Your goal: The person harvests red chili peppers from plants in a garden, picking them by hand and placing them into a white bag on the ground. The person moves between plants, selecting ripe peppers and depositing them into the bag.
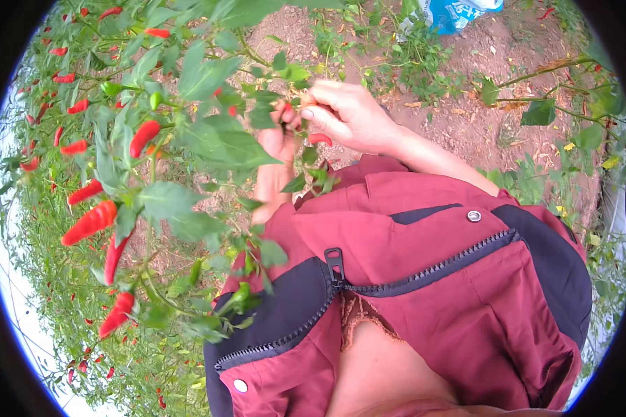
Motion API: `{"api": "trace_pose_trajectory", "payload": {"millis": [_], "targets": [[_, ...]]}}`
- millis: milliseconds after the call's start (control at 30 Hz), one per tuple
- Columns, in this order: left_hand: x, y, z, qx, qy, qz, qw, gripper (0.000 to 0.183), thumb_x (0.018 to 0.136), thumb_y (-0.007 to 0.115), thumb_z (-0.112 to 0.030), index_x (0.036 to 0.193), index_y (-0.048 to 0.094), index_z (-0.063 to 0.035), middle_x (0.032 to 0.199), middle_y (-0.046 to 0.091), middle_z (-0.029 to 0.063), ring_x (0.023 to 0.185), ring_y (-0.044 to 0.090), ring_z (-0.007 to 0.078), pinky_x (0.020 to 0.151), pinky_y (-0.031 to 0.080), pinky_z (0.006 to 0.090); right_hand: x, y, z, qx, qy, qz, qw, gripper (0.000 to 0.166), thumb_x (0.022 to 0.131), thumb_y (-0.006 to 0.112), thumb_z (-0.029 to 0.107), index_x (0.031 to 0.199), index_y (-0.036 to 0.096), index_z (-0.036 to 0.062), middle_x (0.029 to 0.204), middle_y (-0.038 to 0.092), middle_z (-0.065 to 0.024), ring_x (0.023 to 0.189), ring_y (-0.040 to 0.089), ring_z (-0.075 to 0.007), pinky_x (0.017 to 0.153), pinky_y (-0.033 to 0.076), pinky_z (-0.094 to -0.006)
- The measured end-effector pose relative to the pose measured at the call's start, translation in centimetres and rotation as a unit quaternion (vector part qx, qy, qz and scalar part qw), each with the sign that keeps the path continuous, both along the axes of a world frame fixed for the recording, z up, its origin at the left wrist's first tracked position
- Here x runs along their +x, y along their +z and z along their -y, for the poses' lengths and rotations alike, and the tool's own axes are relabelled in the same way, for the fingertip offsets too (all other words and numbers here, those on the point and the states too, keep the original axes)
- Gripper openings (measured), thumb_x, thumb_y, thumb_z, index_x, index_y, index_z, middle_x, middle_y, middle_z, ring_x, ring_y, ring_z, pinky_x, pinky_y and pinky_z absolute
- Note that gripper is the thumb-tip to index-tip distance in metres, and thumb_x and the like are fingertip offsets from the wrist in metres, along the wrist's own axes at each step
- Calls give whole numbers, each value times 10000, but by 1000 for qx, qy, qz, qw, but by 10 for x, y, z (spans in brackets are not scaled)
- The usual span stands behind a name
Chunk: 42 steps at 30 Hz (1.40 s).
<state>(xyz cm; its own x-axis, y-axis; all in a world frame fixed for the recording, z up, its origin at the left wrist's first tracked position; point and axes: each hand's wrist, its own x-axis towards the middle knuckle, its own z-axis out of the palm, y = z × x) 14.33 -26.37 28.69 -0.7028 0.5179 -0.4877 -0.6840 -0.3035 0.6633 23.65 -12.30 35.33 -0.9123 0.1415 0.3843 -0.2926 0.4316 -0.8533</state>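
My right hand (339, 112) reaches in from the right, thumb and fingers bent close together at a chili plant; what lies between the fingertips is too small to tell. Beside it, my left hand (284, 127) is partly covered by leaves, its fingers curled around something red that looks like a chili pepper. A curved red chili pepper (320, 138) shows just below my right hand. Large green leaves (229, 140) of the plant stand left of my hands, nearer the camera, with plump red chili peppers (89, 222) on its branches.
Many more chili plants (47, 120) with red fruit fill the left side. A blue and white bag (456, 15) bearing writing lies on the soil at the top. Leafy branches (540, 110) reach in from the right. Dry leaves litter the reddish soil (448, 125).
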Motion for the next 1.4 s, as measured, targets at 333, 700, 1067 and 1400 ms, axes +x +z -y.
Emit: {"api": "trace_pose_trajectory", "payload": {"millis": [333, 700, 1067, 1400], "targets": [[-6, -3, -8, 51, -89, -25, 994, 150, 861, 507, -219, 780, 476, -96, 627, 470, -15, 517, 428, 92, 568, 451, 283, -24, -39, -29, -360, 6, 274, 892, 155, 808, 471, 170, 796, 535, 30, 620, 482, -10, 464, 382, -55, 417, 323, -215], [-11, -6, -11, -63, -85, -75, 992, 93, 853, 514, -186, 814, 492, -104, 558, 461, -21, 435, 382, 64, 519, 446, 258, -47, -48, -13, 44, 10, 285, 957, 237, 728, 600, 262, 724, 615, 26, 612, 574, -133, 560, 557, -213, 554, 428, -326], [-24, 8, -4, -35, -21, -47, 998, 138, 878, 454, -173, 768, 444, -90, 518, 372, -25, 467, 319, 95, 503, 302, 231, -26, 4, -8, -327, 157, 142, 921, 141, 819, 493, 182, 817, 554, 55, 576, 442, 40, 452, 352, -43, 415, 284, -210], [-18, 9, -21, -9, -33, -77, 996, 170, 856, 516, -194, 780, 400, -98, 553, 434, 2, 469, 376, 99, 480, 361, 231, 13, -38, -24, -555, 108, 347, 748, 181, 854, 407, 205, 750, 465, 68, 578, 363, 37, 405, 254, -13, 320, 151, -143]]}}
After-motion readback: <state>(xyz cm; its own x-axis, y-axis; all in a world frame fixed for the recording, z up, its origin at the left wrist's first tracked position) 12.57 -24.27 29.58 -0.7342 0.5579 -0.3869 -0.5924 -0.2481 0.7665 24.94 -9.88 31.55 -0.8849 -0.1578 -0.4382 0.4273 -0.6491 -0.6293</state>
